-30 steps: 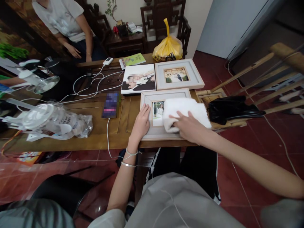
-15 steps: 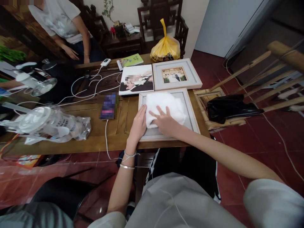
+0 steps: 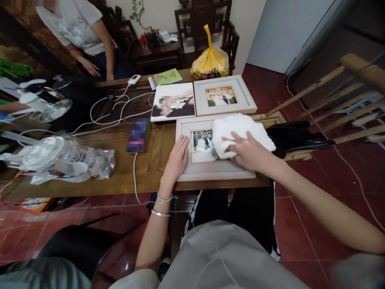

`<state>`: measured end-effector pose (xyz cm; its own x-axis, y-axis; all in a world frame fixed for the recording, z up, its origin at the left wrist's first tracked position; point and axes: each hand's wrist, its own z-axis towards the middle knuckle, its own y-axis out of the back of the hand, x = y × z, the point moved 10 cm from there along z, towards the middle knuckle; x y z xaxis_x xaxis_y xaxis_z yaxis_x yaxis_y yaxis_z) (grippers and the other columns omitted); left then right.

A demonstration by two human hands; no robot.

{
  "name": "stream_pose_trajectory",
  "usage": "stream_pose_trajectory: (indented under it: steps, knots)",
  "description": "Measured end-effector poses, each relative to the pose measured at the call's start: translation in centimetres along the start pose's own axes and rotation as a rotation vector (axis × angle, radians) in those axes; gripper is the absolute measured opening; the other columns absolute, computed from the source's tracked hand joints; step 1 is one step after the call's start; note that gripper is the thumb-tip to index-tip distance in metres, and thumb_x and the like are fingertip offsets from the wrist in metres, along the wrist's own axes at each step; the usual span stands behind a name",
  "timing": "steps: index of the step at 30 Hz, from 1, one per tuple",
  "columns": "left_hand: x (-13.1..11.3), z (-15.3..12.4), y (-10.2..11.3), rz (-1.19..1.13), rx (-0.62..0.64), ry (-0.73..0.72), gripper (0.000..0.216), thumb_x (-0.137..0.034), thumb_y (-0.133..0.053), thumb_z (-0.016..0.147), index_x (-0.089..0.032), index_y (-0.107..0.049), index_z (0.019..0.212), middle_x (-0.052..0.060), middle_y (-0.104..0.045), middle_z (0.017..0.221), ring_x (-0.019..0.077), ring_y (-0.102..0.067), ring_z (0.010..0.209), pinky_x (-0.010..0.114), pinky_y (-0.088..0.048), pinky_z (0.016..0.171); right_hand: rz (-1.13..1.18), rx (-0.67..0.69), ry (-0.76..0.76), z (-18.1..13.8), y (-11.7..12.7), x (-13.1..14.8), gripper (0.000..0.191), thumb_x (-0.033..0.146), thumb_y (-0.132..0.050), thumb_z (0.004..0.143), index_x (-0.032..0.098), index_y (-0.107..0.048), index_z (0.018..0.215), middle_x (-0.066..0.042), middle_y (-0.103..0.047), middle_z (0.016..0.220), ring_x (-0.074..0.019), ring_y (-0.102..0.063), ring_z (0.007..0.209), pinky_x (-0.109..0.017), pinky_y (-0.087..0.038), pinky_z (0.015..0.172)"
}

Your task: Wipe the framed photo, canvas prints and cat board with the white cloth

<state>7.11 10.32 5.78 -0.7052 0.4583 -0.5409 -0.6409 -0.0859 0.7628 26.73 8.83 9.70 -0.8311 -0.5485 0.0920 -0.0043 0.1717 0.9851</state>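
A picture frame [image 3: 215, 174] with a pale wide border lies face up at the near edge of the wooden table; its photo [image 3: 200, 150] shows two people outdoors. On the frame's left side rests my left hand [image 3: 177, 156], flat, with fingers stretched out. My right hand [image 3: 251, 151] holds a folded white cloth [image 3: 245, 126] against the frame's right part, fingers spread over the cloth. The cloth covers the right end of the photo and hangs past the frame's right edge.
Behind lie another framed photo [image 3: 248, 105], a photo panel [image 3: 173, 109], a green booklet [image 3: 168, 77] and a tied yellow bag [image 3: 210, 64]. To the left are a phone [image 3: 137, 136], white cables and a bagged cup [image 3: 54, 154]. A bamboo chair [image 3: 300, 154] stands right; a person [image 3: 87, 36] sits across.
My right hand has slid the white cloth rightward across the frame, uncovering the left part of the photo. My left hand stays at the frame's left side.
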Motion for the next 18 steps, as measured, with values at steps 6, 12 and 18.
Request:
stream_pose_trajectory:
  steps: [6,12,18]
  knots:
    - [0.2,0.1,-0.1,-0.026,-0.010,0.028,0.048,-0.030,-0.031,0.108,-0.012,-0.048,0.150,0.018,-0.051,0.157,0.0258,-0.037,0.155,0.050,-0.031,0.128,0.014,-0.068,-0.263,6.6,-1.4,0.0,0.057,0.001,-0.049,0.080,0.016,-0.068,0.133,-0.011,-0.025,0.170,-0.0554,-0.012,0.153,-0.090,-0.016,0.108]
    - [0.4,-0.1,0.8,-0.144,-0.081,0.098,0.058,-0.040,-0.030,0.110,-0.017,-0.027,0.162,0.016,-0.038,0.166,0.0238,-0.037,0.155,0.045,-0.031,0.128,0.015,0.043,0.236,4.2,-2.8,10.0,0.054,-0.002,-0.042,0.086,0.020,-0.074,0.123,-0.004,-0.028,0.170,-0.0483,-0.016,0.155,-0.083,-0.022,0.114]
    - [0.0,-0.1,0.5,-0.085,-0.055,0.061,0.054,-0.035,-0.040,0.107,-0.013,-0.038,0.156,0.019,-0.042,0.163,0.0280,-0.037,0.154,0.050,-0.028,0.129,0.096,0.205,0.261,-4.8,-1.4,8.0,0.058,-0.006,-0.045,0.071,0.023,-0.078,0.108,-0.004,-0.046,0.161,-0.0427,-0.039,0.148,-0.073,-0.044,0.106]
